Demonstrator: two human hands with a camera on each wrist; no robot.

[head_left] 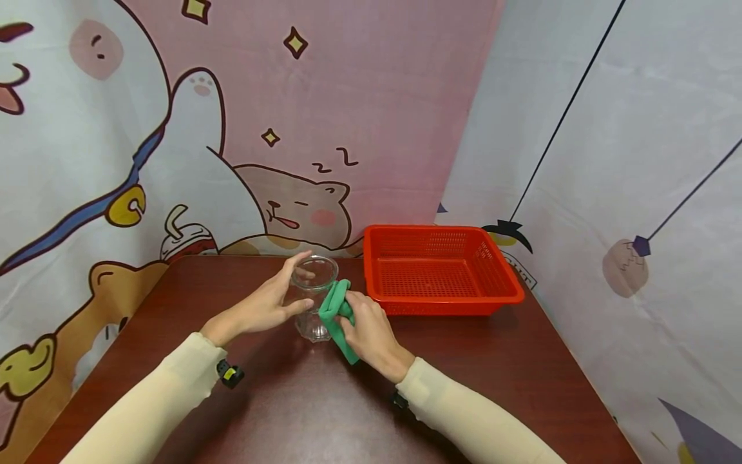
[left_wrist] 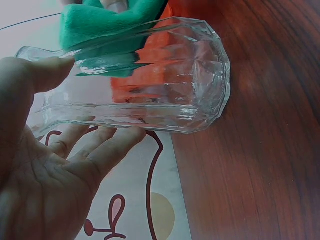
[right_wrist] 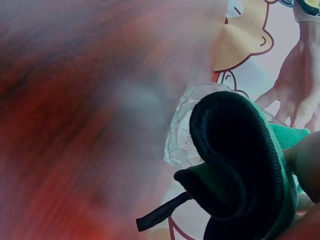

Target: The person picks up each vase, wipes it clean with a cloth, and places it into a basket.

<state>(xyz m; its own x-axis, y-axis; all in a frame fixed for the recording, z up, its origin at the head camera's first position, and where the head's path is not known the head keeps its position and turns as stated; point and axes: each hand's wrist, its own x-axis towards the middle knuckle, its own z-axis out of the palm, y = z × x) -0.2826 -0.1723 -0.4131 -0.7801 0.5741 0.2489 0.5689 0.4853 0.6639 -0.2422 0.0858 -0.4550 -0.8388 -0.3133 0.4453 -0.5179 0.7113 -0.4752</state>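
A clear glass vase point(head_left: 313, 322) with a faceted base and flared rim stands upright on the brown table. My left hand point(head_left: 272, 299) holds it from the left, its thumb in front and its fingers round the far side near the neck. In the left wrist view, the thumb and fingertips lie at opposite sides of the glass point(left_wrist: 165, 95). My right hand point(head_left: 373, 332) grips a folded green cloth point(head_left: 336, 309) against the vase's right side. Dark edging and a small hanging loop show on the cloth point(right_wrist: 280, 200) in the right wrist view.
Behind and to the right, a red plastic basket point(head_left: 446, 306) with perforated walls sits near the table's back edge. A cartoon-printed curtain point(head_left: 382, 129) closes off the back and sides. Brown table surface point(head_left: 324, 412) extends in front of the vase.
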